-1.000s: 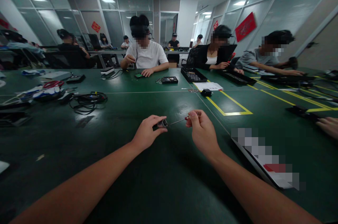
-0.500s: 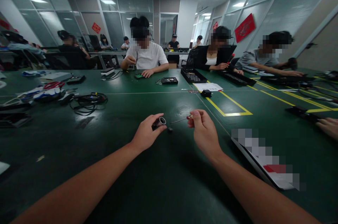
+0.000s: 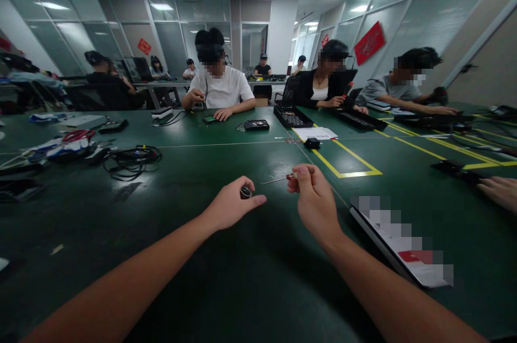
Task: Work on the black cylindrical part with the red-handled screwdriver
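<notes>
My left hand holds a small dark cylindrical part with a silver rim between thumb and fingers, just above the green table. My right hand grips a thin screwdriver with a red handle; its metal shaft points left toward the part, with a small gap between tip and part.
A flat card or tablet lies right of my right hand. A tangle of black cables and tools lies at the left. Yellow tape lines, a small black box, paper and trays lie ahead. Several people work across the table; another hand rests at the right.
The screwdriver tip has drawn back out of the part. My left hand has turned the part so that its rim faces up, and a small dark piece seen under it half a second ago is hidden.
</notes>
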{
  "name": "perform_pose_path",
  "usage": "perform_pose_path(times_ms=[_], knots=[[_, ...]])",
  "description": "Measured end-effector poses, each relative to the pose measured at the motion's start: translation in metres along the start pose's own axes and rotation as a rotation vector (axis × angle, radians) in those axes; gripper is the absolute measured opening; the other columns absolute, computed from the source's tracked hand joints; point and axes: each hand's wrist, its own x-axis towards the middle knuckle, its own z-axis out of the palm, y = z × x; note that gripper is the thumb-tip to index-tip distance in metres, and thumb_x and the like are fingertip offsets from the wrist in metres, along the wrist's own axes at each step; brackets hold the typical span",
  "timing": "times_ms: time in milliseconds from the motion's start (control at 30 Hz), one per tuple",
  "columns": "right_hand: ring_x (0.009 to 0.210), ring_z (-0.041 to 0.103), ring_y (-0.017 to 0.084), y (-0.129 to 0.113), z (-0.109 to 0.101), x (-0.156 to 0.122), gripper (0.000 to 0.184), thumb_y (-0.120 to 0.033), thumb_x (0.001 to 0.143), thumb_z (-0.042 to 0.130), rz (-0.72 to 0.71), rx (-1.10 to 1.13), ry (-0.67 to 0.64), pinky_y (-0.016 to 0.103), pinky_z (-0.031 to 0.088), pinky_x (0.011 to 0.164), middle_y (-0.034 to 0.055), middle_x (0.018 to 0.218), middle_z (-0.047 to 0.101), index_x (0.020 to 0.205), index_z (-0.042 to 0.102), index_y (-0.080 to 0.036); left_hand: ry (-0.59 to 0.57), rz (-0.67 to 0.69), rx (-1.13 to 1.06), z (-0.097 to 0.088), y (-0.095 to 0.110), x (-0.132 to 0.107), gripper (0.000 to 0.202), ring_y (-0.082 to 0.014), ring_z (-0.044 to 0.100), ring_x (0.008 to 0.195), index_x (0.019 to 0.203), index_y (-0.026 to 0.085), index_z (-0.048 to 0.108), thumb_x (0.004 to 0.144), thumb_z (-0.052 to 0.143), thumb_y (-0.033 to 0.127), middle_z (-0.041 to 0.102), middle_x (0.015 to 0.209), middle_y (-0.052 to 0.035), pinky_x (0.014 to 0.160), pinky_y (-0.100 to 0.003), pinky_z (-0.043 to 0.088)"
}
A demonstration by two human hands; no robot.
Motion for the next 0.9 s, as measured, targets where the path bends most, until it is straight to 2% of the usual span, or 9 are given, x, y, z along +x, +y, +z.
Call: perform_pose_path(times_ms=[67, 167, 300, 400, 533, 633, 767, 833, 900], knots=[[0.071, 0.062, 0.018, -0.001, 0.0, 0.0, 0.028, -0.049, 0.099, 0.049, 0.0, -0.006, -0.001, 0.035, 0.051, 0.069, 0.0009, 0.078, 0.064, 0.094, 0.059, -0.023, -0.066, 0.005, 0.148, 0.001, -0.001, 0.003, 0.024, -0.0218, 0.065, 0.083, 0.094, 0.021, 0.068, 0.082, 0.074, 0.04, 0.07, 0.091, -0.0034, 0.071, -0.031, 0.047], [0.07, 0.061, 0.018, -0.002, 0.0, 0.0, 0.027, -0.047, 0.099, 0.048, -0.001, -0.014, -0.011, 0.034, 0.05, 0.068, 0.0006, 0.077, 0.063, 0.093, 0.059, -0.023, -0.095, -0.007, 0.308, 0.008, -0.006, 0.011, 0.021, -0.0229, 0.067, 0.085, 0.101, 0.023, 0.072, 0.084, 0.072, 0.036, 0.073, 0.095, -0.0045, 0.071, -0.031, 0.047], [0.069, 0.06, 0.018, -0.001, 0.0, -0.001, 0.027, -0.047, 0.1, 0.047, -0.003, -0.029, -0.032, 0.034, 0.049, 0.068, 0.0004, 0.077, 0.063, 0.093, 0.058, -0.023, -0.104, -0.013, 0.498, 0.018, -0.01, 0.024, 0.036, -0.0291, 0.07, 0.09, 0.11, 0.025, 0.074, 0.082, 0.074, 0.047, 0.075, 0.103, -0.0093, 0.067, -0.033, 0.046], [0.069, 0.06, 0.018, -0.001, 0.0, 0.0, 0.027, -0.048, 0.1, 0.048, -0.008, -0.036, -0.043, 0.034, 0.049, 0.068, 0.0, 0.076, 0.062, 0.093, 0.058, -0.023, -0.113, 0.045, 0.542, 0.021, -0.011, 0.031, 0.03, -0.0303, 0.07, 0.089, 0.101, 0.025, 0.077, 0.081, 0.074, 0.048, 0.076, 0.101, -0.0104, 0.064, -0.033, 0.045], [0.069, 0.06, 0.018, -0.001, 0.0, 0.0, 0.028, -0.048, 0.1, 0.048, -0.004, -0.04, -0.054, 0.033, 0.049, 0.066, 0.0003, 0.076, 0.063, 0.092, 0.058, -0.023, -0.099, 0.124, 0.481, 0.016, -0.015, 0.034, 0.02, -0.0256, 0.069, 0.078, 0.084, 0.025, 0.076, 0.083, 0.072, 0.044, 0.075, 0.087, -0.0078, 0.06, -0.031, 0.043], [0.069, 0.06, 0.018, -0.001, 0.0, 0.0, 0.029, -0.049, 0.1, 0.048, -0.008, -0.041, -0.061, 0.034, 0.049, 0.067, 0.0007, 0.076, 0.064, 0.092, 0.058, -0.023, -0.116, 0.087, 0.341, 0.003, -0.021, 0.033, 0.023, -0.0219, 0.067, 0.069, 0.081, 0.023, 0.074, 0.085, 0.069, 0.045, 0.074, 0.082, -0.0062, 0.058, -0.03, 0.042], [0.069, 0.061, 0.018, 0.001, 0.0, 0.001, 0.029, -0.05, 0.099, 0.049, -0.013, -0.043, -0.062, 0.034, 0.049, 0.068, 0.0013, 0.077, 0.065, 0.092, 0.058, -0.023, -0.166, -0.118, 0.025, -0.034, -0.034, 0.028, 0.033, -0.0149, 0.061, 0.055, 0.085, 0.018, 0.071, 0.084, 0.068, 0.051, 0.074, 0.085, -0.0066, 0.055, -0.028, 0.042], [0.069, 0.061, 0.018, 0.002, 0.001, 0.001, 0.029, -0.05, 0.099, 0.049, -0.011, -0.035, -0.062, 0.034, 0.049, 0.068, 0.0012, 0.077, 0.065, 0.092, 0.058, -0.023, -0.076, -0.214, -0.099, -0.061, -0.043, 0.023, 0.034, -0.0122, 0.057, 0.055, 0.087, 0.017, 0.07, 0.082, 0.07, 0.051, 0.073, 0.088, -0.0069, 0.051, -0.025, 0.037], [0.069, 0.061, 0.018, 0.003, 0.001, 0.001, 0.03, -0.051, 0.099, 0.05, -0.011, -0.025, -0.066, 0.034, 0.049, 0.067, 0.0008, 0.076, 0.065, 0.092, 0.059, -0.023, 0.078, -0.297, -0.212, -0.092, -0.054, 0.014, 0.032, -0.0097, 0.053, 0.057, 0.093, 0.015, 0.068, 0.082, 0.072, 0.046, 0.07, 0.089, -0.0051, 0.047, -0.021, 0.03]])
